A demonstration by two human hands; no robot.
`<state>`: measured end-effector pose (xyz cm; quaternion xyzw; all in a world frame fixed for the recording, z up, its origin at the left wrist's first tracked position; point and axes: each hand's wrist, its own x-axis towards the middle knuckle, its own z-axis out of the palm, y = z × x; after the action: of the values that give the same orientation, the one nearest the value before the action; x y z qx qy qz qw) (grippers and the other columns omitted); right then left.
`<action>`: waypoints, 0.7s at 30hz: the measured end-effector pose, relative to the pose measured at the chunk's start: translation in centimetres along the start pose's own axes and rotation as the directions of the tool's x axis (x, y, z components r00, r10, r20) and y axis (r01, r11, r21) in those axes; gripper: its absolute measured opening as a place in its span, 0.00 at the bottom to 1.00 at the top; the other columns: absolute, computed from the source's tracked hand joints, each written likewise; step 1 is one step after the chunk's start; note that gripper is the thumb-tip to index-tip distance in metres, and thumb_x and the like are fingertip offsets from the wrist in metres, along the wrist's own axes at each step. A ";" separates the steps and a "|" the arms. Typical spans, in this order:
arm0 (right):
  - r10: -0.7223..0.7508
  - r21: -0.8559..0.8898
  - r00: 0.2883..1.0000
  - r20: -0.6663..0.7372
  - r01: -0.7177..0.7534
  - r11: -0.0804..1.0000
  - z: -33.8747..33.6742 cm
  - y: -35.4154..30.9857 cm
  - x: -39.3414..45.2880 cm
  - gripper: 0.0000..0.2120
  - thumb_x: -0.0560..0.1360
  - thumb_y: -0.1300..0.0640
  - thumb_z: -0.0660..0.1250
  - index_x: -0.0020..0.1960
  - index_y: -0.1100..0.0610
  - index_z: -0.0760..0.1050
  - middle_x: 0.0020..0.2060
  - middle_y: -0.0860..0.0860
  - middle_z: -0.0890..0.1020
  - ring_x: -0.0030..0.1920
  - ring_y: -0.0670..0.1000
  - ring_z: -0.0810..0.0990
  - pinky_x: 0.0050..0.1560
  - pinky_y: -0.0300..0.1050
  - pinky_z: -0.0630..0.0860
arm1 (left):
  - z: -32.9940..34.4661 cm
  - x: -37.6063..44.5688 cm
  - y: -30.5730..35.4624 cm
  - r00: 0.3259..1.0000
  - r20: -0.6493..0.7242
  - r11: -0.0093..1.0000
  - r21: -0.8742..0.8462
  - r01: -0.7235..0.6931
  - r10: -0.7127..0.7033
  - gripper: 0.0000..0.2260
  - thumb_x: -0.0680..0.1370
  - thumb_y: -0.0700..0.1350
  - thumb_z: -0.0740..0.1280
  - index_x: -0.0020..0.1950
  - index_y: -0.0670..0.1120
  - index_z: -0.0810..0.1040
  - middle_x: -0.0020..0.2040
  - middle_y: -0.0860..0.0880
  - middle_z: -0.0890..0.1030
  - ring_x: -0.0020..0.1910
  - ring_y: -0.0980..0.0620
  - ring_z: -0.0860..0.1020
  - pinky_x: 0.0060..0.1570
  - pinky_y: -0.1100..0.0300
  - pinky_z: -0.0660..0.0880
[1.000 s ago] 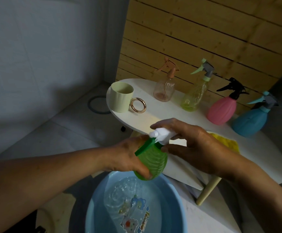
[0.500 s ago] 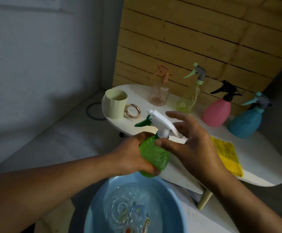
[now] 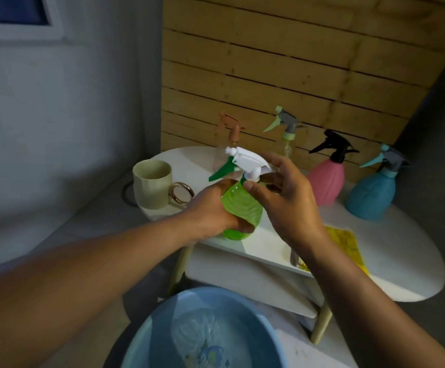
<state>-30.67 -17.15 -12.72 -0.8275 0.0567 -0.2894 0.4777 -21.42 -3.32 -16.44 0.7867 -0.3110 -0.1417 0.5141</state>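
Observation:
A green spray bottle point(image 3: 242, 208) with a white spray head point(image 3: 248, 162) and a dark green trigger is held upright above the near edge of the white table point(image 3: 391, 251). My left hand point(image 3: 210, 211) grips its ribbed body from the left. My right hand point(image 3: 282, 197) pinches the white collar at the bottle's neck with thumb and fingers, its other fingers spread behind the head. A blue basin point(image 3: 149, 338) holding water stands on the floor below the hands.
On the table stand a pale mug point(image 3: 152, 184) with a gold ring handle, a clear peach sprayer point(image 3: 229, 134), a clear yellow-green sprayer point(image 3: 285, 128), a pink sprayer point(image 3: 327, 181) and a blue sprayer point(image 3: 372, 192). A yellow cloth point(image 3: 346, 243) lies by my right wrist. Wooden slats back the table.
Both hands have lifted the green bottle up from over the basin to table height. The spray head has turned, and my right hand has shifted from over the head to the collar.

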 end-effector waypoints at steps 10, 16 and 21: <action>0.098 -0.025 0.995 -0.001 -0.098 0.995 0.8 2.6 0.7 0.28 0.75 0.55 0.76 0.72 0.46 0.72 0.52 0.47 0.85 0.54 0.44 0.83 0.55 0.56 0.82 | 1.0 1.6 -2.1 0.995 0.084 0.998 -0.021 0.061 -0.059 0.30 0.64 0.46 0.86 0.63 0.57 0.79 0.52 0.57 0.86 0.53 0.57 0.83 0.60 0.52 0.79; 0.126 -0.037 0.986 -0.108 -0.131 0.991 1.5 2.7 -0.1 0.33 0.72 0.51 0.78 0.74 0.44 0.69 0.54 0.48 0.84 0.56 0.46 0.83 0.57 0.55 0.82 | 1.8 1.3 -2.7 0.992 0.085 0.991 -0.095 0.096 -0.088 0.38 0.61 0.52 0.86 0.68 0.58 0.75 0.56 0.57 0.85 0.58 0.55 0.83 0.63 0.46 0.79; 0.149 0.006 0.982 -0.118 -0.150 0.989 1.6 2.6 -0.1 0.33 0.73 0.51 0.78 0.74 0.44 0.68 0.53 0.48 0.84 0.56 0.46 0.83 0.56 0.55 0.83 | 1.3 0.7 -2.0 0.990 0.090 0.987 -0.108 0.119 -0.110 0.56 0.54 0.64 0.85 0.76 0.65 0.60 0.71 0.60 0.74 0.71 0.55 0.74 0.70 0.44 0.73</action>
<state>-29.45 -17.25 -15.51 -0.8029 0.1473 -0.3012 0.4929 -20.94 -4.20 -18.70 0.7663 -0.2781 -0.2213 0.5352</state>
